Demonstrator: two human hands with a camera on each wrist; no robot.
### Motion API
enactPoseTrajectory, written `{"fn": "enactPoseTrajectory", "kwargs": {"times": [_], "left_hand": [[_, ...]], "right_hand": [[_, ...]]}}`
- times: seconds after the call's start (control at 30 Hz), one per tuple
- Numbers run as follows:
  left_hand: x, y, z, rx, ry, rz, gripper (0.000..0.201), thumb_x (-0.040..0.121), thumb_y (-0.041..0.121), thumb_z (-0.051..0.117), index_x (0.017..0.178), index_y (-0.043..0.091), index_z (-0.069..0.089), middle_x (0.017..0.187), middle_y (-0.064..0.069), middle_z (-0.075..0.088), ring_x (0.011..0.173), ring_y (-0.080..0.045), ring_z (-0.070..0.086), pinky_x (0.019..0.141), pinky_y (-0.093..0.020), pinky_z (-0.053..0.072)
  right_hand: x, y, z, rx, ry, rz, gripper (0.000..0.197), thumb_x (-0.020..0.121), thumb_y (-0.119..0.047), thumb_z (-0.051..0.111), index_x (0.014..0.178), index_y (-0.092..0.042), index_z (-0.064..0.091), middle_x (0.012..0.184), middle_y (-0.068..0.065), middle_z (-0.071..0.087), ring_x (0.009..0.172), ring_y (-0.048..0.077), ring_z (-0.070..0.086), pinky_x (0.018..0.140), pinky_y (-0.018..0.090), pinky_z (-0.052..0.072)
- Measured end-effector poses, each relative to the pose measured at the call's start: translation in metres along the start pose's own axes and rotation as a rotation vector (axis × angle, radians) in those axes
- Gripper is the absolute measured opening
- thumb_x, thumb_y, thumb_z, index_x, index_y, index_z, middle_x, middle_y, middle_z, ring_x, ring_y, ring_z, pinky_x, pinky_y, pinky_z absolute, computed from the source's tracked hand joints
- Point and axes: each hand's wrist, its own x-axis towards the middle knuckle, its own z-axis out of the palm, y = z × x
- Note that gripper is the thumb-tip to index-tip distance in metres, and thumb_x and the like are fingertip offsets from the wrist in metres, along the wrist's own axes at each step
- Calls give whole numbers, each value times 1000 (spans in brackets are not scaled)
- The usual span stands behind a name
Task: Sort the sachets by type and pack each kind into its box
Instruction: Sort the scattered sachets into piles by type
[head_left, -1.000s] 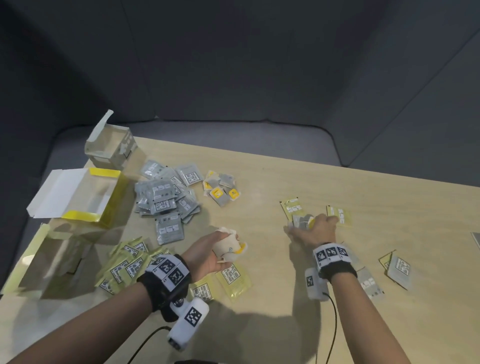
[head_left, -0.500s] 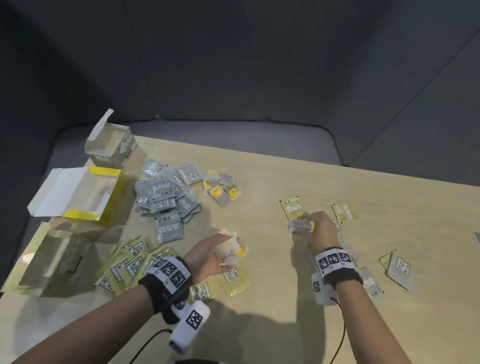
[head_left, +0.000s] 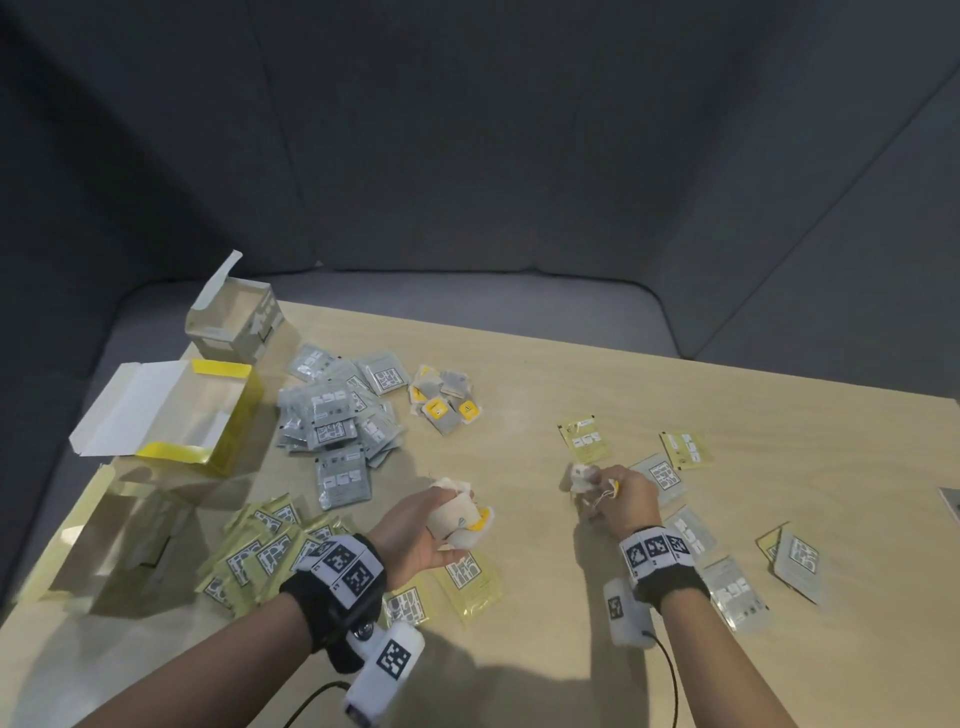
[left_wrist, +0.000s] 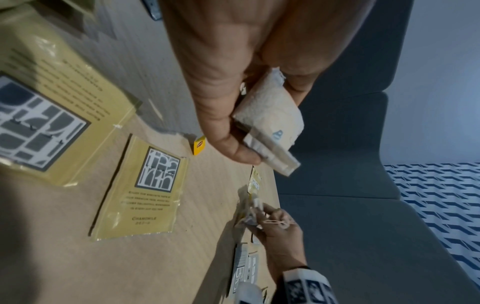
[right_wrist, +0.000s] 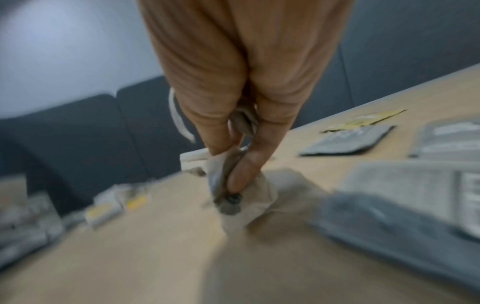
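Observation:
My left hand (head_left: 421, 525) holds a small bundle of white tea bags (head_left: 460, 519) with yellow tags, fingers curled round them (left_wrist: 267, 123), above the yellow sachets (head_left: 467, 577). My right hand (head_left: 618, 499) pinches a tea bag (head_left: 582, 478) by paper and string just over the table (right_wrist: 233, 185). Grey sachets (head_left: 332, 426) lie in a heap at the left middle. A pile of yellow sachets (head_left: 260, 551) sits at the left front. More tea bags (head_left: 441, 400) lie behind. Three open boxes stand at the left: grey-white (head_left: 234, 312), yellow (head_left: 176, 410), pale yellow (head_left: 104, 540).
Loose yellow sachets (head_left: 584, 439) and grey sachets (head_left: 735, 592) are scattered round my right hand, toward the table's right side. The wooden table (head_left: 519, 675) shows bare wood at the front. A dark sofa (head_left: 467, 291) runs behind the table's far edge.
My right hand has lifted a tea bag from among the loose sachets and drawn it back toward me. The left hand has kept its bundle nearly still.

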Motion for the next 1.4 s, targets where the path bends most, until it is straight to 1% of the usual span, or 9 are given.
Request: {"fn": "enactPoseTrajectory", "kwargs": {"times": [0.07,0.2,0.4,0.57,0.77,0.87,1.0,1.13,1.4], "left_hand": [[-1,2,1,9,9,-12,22,95,19,49,113,13,60,123,-18,55,99,-30,59,72,-40,53],[-6,5,11,-67,-32,-79,28,95,27,47,116,11,55,112,-17,60,95,-31,61,73,-44,53],[-8,3,23,-112,-109,-140,43,94,43,36,78,12,62,74,-9,60,63,-21,60,66,-34,49],[-14,-2,24,-101,-83,-183,33,90,32,40,77,14,64,68,-5,64,57,-19,61,61,-29,46],[-15,-2,13,-179,-106,-224,31,88,33,46,92,10,66,83,-12,70,71,-28,69,79,-43,51],[-14,0,7,-186,-132,-227,32,82,34,51,100,11,65,92,-15,71,81,-33,69,79,-44,52],[-17,-2,-1,-158,-186,-201,45,75,39,65,113,14,65,113,-15,66,94,-34,66,77,-46,56],[-27,-4,-12,-52,-300,-121,48,64,13,85,109,12,67,109,-10,67,95,-28,67,73,-41,58],[-9,37,-19,320,-65,-5,24,84,-7,59,99,11,63,107,-11,65,94,-25,63,65,-27,59]], "right_hand": [[-12,-17,-5,206,43,-99,22,75,12,69,69,-7,62,91,10,67,78,24,63,52,9,50],[-55,-64,1,391,-91,-386,49,72,10,72,53,-20,38,95,10,70,77,21,65,63,33,57],[-110,-97,44,-1,-258,-659,39,63,-2,72,77,-28,48,91,-2,59,78,10,53,65,15,38],[-118,-93,48,45,-227,-590,61,57,-9,79,110,-18,51,109,-5,46,98,2,47,79,3,35],[-120,-76,42,505,-238,-394,54,63,-1,84,107,-14,55,117,-4,61,108,-2,58,88,14,46],[-121,-61,34,688,-161,-277,40,72,2,77,103,-13,56,116,2,65,110,11,62,88,29,52],[-117,-31,25,623,11,-199,21,79,2,70,94,-10,60,102,5,68,93,17,66,73,18,53],[-117,9,25,531,94,-128,12,82,4,66,91,-3,62,93,7,68,86,24,63,69,10,49],[-131,70,39,396,104,91,9,82,2,66,87,-5,63,87,2,68,87,25,66,81,33,52]]}}
